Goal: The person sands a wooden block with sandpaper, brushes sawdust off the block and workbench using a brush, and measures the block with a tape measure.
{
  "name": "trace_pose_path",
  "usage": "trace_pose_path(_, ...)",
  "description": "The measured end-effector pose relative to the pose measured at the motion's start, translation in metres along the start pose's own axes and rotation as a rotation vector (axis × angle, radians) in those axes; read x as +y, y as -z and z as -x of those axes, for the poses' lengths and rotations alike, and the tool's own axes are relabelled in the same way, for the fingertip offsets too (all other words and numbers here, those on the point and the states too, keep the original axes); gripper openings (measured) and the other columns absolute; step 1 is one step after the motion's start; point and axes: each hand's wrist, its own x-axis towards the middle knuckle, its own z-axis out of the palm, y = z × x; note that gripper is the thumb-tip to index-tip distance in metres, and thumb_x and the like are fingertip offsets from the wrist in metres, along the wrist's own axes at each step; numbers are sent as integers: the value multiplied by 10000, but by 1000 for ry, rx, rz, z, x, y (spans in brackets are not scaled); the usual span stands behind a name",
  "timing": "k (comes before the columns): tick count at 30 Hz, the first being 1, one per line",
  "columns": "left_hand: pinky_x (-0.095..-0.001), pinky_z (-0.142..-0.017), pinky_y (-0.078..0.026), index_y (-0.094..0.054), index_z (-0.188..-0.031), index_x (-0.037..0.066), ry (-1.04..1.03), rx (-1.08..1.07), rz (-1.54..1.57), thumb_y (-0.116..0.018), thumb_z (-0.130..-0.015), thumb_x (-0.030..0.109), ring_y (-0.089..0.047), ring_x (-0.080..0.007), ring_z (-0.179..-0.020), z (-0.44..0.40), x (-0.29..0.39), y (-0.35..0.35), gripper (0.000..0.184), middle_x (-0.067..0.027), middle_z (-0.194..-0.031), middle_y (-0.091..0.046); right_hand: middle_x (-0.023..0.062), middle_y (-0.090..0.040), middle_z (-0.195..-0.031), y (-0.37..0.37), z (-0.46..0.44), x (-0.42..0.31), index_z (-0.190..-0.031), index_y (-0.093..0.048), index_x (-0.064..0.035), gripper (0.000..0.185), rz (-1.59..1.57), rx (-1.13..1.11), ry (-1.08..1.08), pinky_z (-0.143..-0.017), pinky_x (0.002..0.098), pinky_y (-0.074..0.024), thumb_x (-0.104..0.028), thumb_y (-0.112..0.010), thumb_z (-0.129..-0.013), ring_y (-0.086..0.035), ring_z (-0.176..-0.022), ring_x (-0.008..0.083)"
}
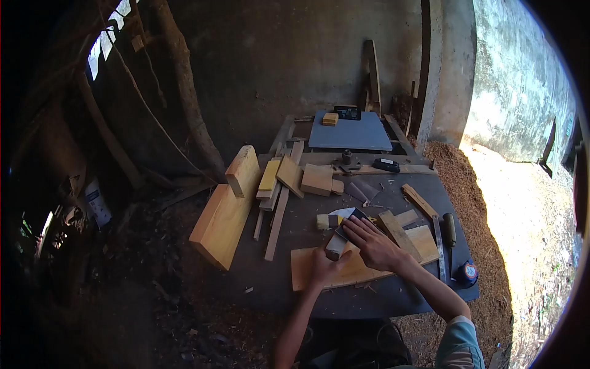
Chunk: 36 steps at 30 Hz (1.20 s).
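Presently, left hand [327, 267] clamps wooden block [335, 247]; right hand [373, 247] lies outstretched atop; loosened left grip could let block slip.

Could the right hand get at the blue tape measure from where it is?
Probably yes: the tape measure lies near the right forearm, and only low-lying wood and a metal ruler separate it from the right hand.
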Motion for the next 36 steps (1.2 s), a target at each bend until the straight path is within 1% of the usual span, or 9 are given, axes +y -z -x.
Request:
trace_pose_path(12,-286,-711,-481,-558,-1029,-11,-70,55,42,-679,-722,132,-610,-138,-861,-1,-14,-2,360,-114,-907,-638,161,-318,-1393,-5,-1,-19,-1334,-310,6,607,-110,-83,251,-1100,384,-227,27,-472,-749,-284,-1310,253)
trace_pose_path(16,-286,-699,-483,-565,-999,-4,-30,47,1,-658,-740,126,-610,-132,-848,3,-4,-1,305,-107,-895,-637,165,-307,-1398,-4,-14,17,-1342,-293,7,640,-80,-70,4,-1103,382,-224,34,-493,-734,-293,-1305,256)
trace_pose_path(19,-285,-687,-483,-567,-987,-16,-84,101,-165,-651,-746,128,-612,-133,-820,6,-20,-1,292,-104,-870,-637,169,-316,-1392,4,-5,-22,-1340,-299,12,650,-194,-170,227,-1106,382,-216,54,-495,-721,-288,-1307,256)
trace_pose_path(22,-286,-677,-485,-570,-984,-11,22,24,26,-635,-746,108,-616,-144,-811,4,-6,-1,273,-96,-876,-637,177,-301,-1398,-7,-8,-2,-1351,-272,18,662,-125,-94,83,-1107,382,-214,71,-471,-722,-284,-1309,250)
trace_pose_path(25,-310,-710,-483,-551,-1047,-5,-80,84,-412,-637,-745,114,-619,-188,-873,9,-39,-2,335,-113,-958,-629,175,-306,-1397,-2,-13,-11,-1350,-270,22,645,-116,-95,106,-1101,387,-227,72,-461,-736,-289,-1307,248)
trace_pose_path(28,-345,-786,-470,-507,-1135,20,224,-88,-7,-634,-755,139,-574,-242,-1018,4,-7,5,418,-134,-1116,-573,166,-306,-1400,-4,-11,5,-1356,-268,6,636,-130,-92,18,-1098,387,-231,55,-458,-751,-288,-1308,243)
trace_pose_path(31,-345,-762,-468,-526,-1095,4,-55,-34,-446,-653,-747,160,-593,-238,-973,5,-29,3,402,-144,-1063,-594,155,-310,-1400,4,-15,-15,-1368,-271,-35,650,-114,-119,152,-1100,386,-220,32,-467,-752,-290,-1310,240)
trace_pose_path(32,-314,-666,-473,-560,-1005,-4,-80,141,-226,-672,-736,160,-626,-184,-815,9,-26,-4,335,-123,-902,-637,151,-311,-1400,0,-10,-23,-1372,-272,-49,655,-143,-138,184,-1100,385,-217,25,-470,-752,-290,-1310,239)
trace_pose_path(36,-295,-597,-464,-575,-938,-22,-50,29,-86,-680,-731,155,-595,-115,-687,6,-9,2,292,-71,-791,-627,126,-269,-1427,-3,-22,0,-1390,-256,-132,698,19,-118,-11,-1087,493,-171,-16,-496,-745,-233,-1332,283)
